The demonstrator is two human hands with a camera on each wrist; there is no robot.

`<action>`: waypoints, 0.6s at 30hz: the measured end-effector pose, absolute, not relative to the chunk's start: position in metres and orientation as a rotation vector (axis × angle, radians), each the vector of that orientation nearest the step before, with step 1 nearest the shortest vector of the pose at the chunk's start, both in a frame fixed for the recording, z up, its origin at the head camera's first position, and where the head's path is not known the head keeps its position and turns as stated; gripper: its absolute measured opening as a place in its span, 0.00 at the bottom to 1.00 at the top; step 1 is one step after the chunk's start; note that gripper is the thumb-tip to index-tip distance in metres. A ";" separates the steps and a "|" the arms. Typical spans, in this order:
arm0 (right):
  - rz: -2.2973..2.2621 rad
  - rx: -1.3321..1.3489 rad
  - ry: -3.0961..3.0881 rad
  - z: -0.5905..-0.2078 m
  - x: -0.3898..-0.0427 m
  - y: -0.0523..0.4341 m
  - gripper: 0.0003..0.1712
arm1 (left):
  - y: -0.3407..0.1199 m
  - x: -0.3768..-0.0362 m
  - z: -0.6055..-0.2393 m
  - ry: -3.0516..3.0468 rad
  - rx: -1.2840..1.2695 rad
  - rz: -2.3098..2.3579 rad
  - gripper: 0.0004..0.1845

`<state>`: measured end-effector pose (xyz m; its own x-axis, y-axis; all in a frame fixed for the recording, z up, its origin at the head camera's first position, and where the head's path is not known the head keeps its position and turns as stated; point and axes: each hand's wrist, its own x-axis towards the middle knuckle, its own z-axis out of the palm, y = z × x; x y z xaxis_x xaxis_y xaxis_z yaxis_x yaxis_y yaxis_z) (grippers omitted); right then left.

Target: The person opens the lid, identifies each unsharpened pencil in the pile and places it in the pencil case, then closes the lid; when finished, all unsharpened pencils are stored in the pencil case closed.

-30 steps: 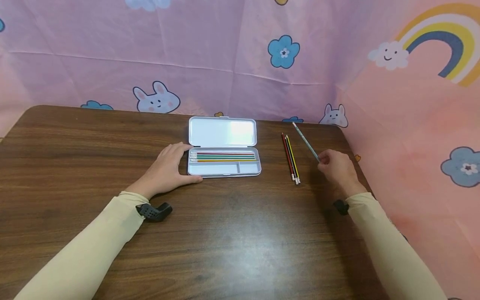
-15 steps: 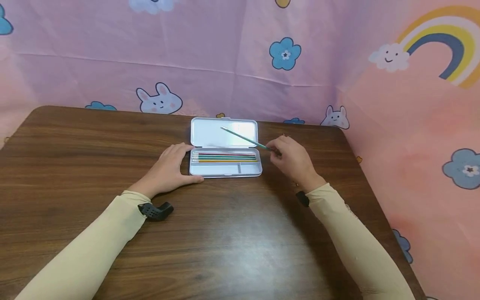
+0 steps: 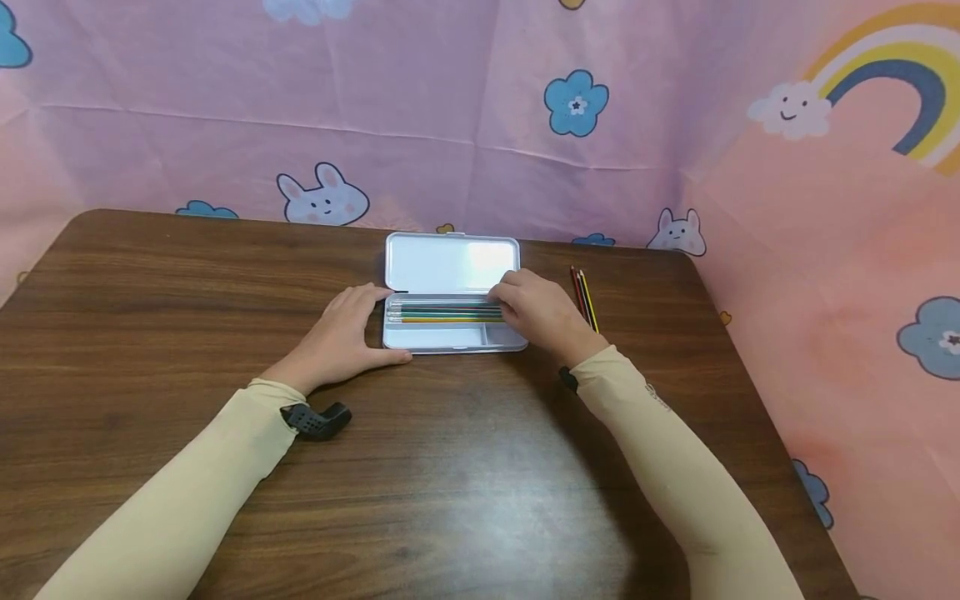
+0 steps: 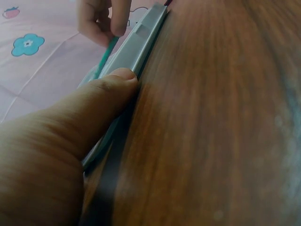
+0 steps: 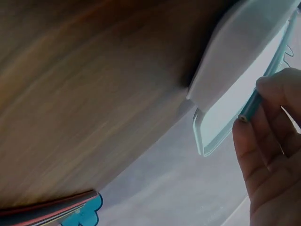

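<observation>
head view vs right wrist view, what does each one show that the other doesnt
Only the head view shows the left hand resting against the left end of the open pencil case, the row of pencils lying inside it, and both sleeves. Only the right wrist view shows, close up, the teal pencil pinched in the fingers, its cut end facing the camera. Both show the right hand, the pencil case, the wooden table and the loose pencils beside the case.

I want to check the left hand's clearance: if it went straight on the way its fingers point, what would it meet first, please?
The left hand already touches the case at its left end, so it would just push that; the pencils lie inside it.
</observation>
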<state>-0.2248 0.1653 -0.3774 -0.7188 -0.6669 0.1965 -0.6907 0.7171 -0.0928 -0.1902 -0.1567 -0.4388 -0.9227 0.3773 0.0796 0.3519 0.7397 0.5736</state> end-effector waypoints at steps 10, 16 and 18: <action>0.183 1.063 -2.828 -0.384 -0.230 0.156 0.12 | -0.158 -0.190 -0.440 2.890 0.587 0.931 0.56; 0.150 1.035 -2.893 -0.382 -0.232 0.156 0.11 | -0.156 -0.188 -0.436 2.887 0.571 0.921 0.56; 0.155 1.029 -2.911 -0.382 -0.232 0.157 0.11 | -0.155 -0.188 -0.435 2.888 0.576 0.920 0.55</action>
<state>-0.2323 0.1570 -0.3817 -0.7774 -0.6239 0.0803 -0.6289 0.7736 -0.0775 -0.1875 -0.1550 -0.4347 -0.9287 0.3660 0.0587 0.3326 0.7527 0.5681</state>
